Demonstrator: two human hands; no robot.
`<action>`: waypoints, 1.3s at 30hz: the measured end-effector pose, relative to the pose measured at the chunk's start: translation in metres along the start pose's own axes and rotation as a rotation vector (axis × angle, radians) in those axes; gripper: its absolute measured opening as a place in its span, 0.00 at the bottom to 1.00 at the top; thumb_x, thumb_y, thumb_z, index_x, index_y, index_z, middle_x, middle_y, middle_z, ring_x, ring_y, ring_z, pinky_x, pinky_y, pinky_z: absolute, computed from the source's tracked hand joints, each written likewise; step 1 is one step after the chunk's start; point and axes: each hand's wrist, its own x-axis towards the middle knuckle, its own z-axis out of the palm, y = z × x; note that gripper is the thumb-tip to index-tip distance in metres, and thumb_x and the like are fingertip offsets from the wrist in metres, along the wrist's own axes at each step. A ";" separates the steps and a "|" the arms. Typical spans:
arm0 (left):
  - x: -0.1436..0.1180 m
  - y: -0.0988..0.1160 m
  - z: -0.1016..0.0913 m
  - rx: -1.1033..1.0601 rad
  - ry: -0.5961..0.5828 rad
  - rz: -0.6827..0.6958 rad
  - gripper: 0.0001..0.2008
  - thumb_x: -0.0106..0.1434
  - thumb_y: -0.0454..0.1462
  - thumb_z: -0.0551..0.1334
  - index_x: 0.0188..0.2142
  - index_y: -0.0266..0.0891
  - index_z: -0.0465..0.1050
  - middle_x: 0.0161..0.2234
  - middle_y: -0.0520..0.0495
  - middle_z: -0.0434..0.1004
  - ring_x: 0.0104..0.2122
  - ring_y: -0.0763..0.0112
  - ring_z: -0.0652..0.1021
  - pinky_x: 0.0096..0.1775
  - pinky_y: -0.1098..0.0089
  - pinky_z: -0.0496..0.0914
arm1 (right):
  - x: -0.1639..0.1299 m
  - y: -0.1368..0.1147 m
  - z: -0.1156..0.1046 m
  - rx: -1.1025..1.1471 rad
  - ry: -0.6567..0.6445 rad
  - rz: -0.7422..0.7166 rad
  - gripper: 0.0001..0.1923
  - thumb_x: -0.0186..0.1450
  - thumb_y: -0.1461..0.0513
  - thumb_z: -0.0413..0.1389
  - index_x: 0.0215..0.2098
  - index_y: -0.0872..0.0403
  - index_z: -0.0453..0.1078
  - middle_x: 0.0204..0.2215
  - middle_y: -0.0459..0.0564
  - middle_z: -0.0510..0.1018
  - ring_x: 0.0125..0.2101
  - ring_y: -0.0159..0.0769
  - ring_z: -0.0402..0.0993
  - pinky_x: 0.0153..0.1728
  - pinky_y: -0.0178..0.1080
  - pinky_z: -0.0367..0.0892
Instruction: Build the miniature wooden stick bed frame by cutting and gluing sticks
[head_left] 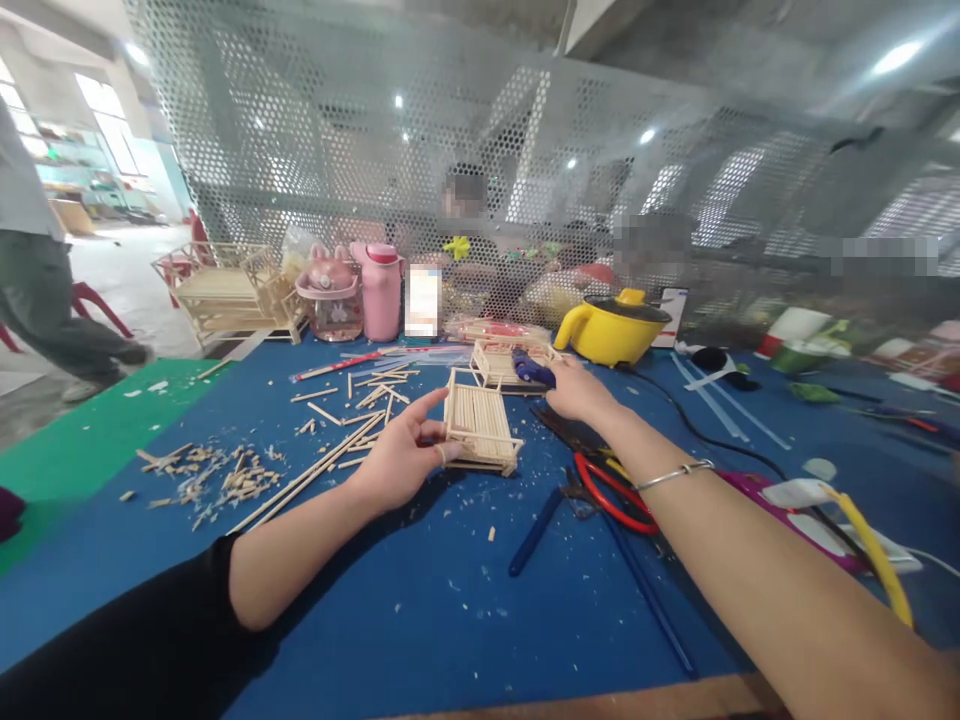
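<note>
My left hand has its thumb and fingers at the left side of a small model bed made of thin wooden sticks, which rests on the blue table. Just behind it stands a second stick model. My right hand reaches over there, closed on a dark blue tool that looks like a glue gun; the tool covers part of the second model. Below my right wrist lie scissors with red handles and pliers with blue handles.
Loose sticks and cut scraps lie on the left. Along the back stand a larger stick model, pink bottle, phone and yellow pot. A power strip and black cord lie right.
</note>
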 end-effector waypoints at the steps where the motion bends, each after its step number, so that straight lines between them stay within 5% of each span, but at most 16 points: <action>1: 0.000 0.000 0.000 0.000 -0.004 0.000 0.39 0.55 0.32 0.65 0.63 0.38 0.49 0.34 0.51 0.78 0.34 0.74 0.75 0.40 0.71 0.67 | 0.002 0.000 0.001 -0.020 0.001 0.001 0.22 0.53 0.67 0.53 0.47 0.59 0.69 0.53 0.65 0.68 0.47 0.51 0.70 0.44 0.45 0.66; 7: 0.001 0.002 0.001 0.031 -0.005 -0.013 0.39 0.56 0.31 0.64 0.63 0.37 0.48 0.37 0.48 0.79 0.34 0.75 0.75 0.39 0.71 0.66 | 0.006 -0.005 0.002 -0.086 0.089 -0.040 0.30 0.53 0.69 0.54 0.56 0.60 0.62 0.55 0.66 0.66 0.56 0.56 0.58 0.53 0.57 0.54; 10: 0.000 0.001 0.001 0.053 -0.001 -0.009 0.40 0.56 0.32 0.64 0.64 0.36 0.47 0.35 0.49 0.78 0.32 0.74 0.74 0.37 0.71 0.66 | 0.009 -0.002 0.009 -0.057 0.095 -0.078 0.26 0.53 0.71 0.54 0.51 0.57 0.67 0.55 0.60 0.68 0.59 0.51 0.54 0.57 0.58 0.45; 18: 0.001 0.000 0.000 0.045 0.004 -0.005 0.40 0.53 0.33 0.66 0.63 0.37 0.50 0.34 0.49 0.78 0.31 0.74 0.73 0.36 0.71 0.65 | 0.004 0.006 -0.005 0.215 0.147 -0.014 0.23 0.57 0.68 0.50 0.51 0.57 0.68 0.42 0.58 0.78 0.42 0.45 0.74 0.41 0.41 0.67; 23: 0.000 0.001 0.000 0.033 0.001 0.001 0.40 0.54 0.32 0.66 0.63 0.35 0.50 0.33 0.50 0.78 0.31 0.76 0.74 0.37 0.72 0.66 | -0.051 0.005 -0.045 0.334 0.174 -0.052 0.17 0.56 0.63 0.55 0.44 0.56 0.71 0.36 0.53 0.80 0.35 0.44 0.76 0.35 0.41 0.71; 27: 0.000 0.000 0.000 0.009 -0.007 0.008 0.40 0.54 0.31 0.66 0.63 0.35 0.50 0.34 0.50 0.78 0.30 0.76 0.74 0.37 0.72 0.67 | -0.117 -0.003 -0.063 0.643 0.145 -0.256 0.13 0.64 0.54 0.50 0.37 0.50 0.73 0.32 0.48 0.80 0.30 0.42 0.77 0.29 0.41 0.74; 32: 0.002 -0.004 0.001 0.000 -0.001 0.020 0.38 0.54 0.30 0.65 0.62 0.34 0.52 0.31 0.51 0.77 0.32 0.75 0.75 0.40 0.69 0.67 | -0.173 -0.015 -0.056 0.471 0.195 -0.469 0.19 0.64 0.57 0.53 0.54 0.47 0.64 0.47 0.47 0.78 0.46 0.40 0.76 0.44 0.40 0.73; 39: 0.002 -0.006 0.000 -0.030 -0.012 0.025 0.38 0.54 0.29 0.65 0.62 0.36 0.52 0.33 0.49 0.78 0.34 0.71 0.77 0.42 0.67 0.68 | -0.181 -0.027 -0.040 0.344 0.219 -0.644 0.25 0.63 0.65 0.52 0.58 0.49 0.59 0.47 0.48 0.78 0.45 0.34 0.76 0.45 0.34 0.71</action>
